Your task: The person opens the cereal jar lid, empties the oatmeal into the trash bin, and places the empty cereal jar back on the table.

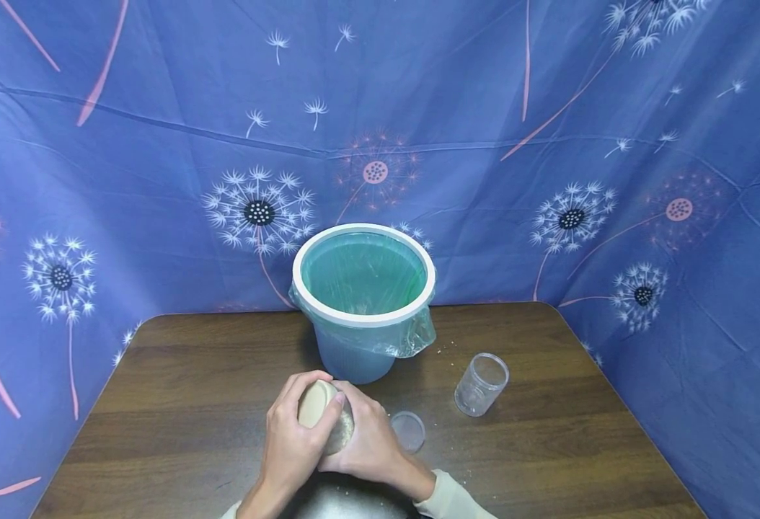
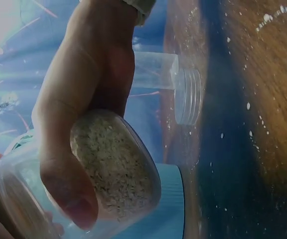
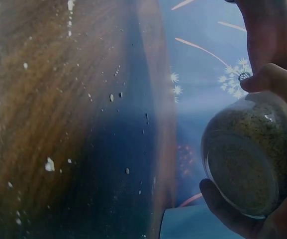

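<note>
A clear plastic jar (image 1: 342, 434) with pale, grain-like contents is tilted over the table's near middle, its base toward the right. My left hand (image 1: 287, 432) grips the beige lid (image 1: 313, 405) at the jar's left end. Around the jar's body wrap the fingers of my right hand (image 1: 372, 441). The grains (image 2: 114, 167) lie against the base end in the left wrist view, while the part near the lid looks see-through. In the right wrist view, the round jar base (image 3: 240, 172) faces the camera between the fingers.
Behind my hands stands a bin (image 1: 354, 360) with a white rim and a teal plastic liner. An uncapped clear jar (image 1: 480, 386) is to the right, with a clear round lid (image 1: 409, 432) nearer my right hand. Pale crumbs dot the wooden table (image 1: 179, 404); a blue patterned cloth (image 1: 159, 166) hangs behind.
</note>
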A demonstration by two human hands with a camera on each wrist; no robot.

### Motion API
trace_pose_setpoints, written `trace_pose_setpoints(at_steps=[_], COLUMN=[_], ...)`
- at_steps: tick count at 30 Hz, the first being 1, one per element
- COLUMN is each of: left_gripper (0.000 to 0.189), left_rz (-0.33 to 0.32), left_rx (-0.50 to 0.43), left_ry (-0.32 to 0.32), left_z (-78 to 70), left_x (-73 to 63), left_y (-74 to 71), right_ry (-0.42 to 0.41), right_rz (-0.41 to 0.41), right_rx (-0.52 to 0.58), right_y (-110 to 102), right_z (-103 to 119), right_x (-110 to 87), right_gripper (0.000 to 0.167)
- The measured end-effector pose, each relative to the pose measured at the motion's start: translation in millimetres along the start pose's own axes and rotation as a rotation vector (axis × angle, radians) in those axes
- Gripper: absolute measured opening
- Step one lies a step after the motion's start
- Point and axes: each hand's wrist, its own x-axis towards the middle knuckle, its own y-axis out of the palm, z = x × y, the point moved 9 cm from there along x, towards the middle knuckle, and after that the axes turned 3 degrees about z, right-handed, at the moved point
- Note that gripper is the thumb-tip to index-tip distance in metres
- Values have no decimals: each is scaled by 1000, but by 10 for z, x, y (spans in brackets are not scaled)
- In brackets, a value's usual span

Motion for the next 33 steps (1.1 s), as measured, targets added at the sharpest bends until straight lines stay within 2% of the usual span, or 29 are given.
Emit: trace_pose_setpoints(at_steps=[4,8,15,20,23,27,30,33], left_gripper=[34,38,47,50,52,56,56,54], left_rz=[35,116,215,321,379,438,478,490], left_rx=[27,41,73,93,99,54,0,-42], left_ry=[-32,13,222,372,519,696,727,722], left_z=[15,0,-88,-151,-224,-312,-318,-304], left_x=[23,80,135,188,208,202,201,196], left_y=[23,72,103,131,139,134,134,131], right_ry=[4,15,25,14,2,53,87,62], right_rz=[3,12,68,135,172,239,296,328], right_rx=[-4,63,179,273,300,370,446,488], right_y=[-12,-31,-36,-50,-58,-24,7,19], right_z=[-20,-68,-164,-168,-164,-204,-206,-167], right_x=[29,73,137,176,193,194,179,177], right_gripper=[94,87,81,85,86,81,77,75])
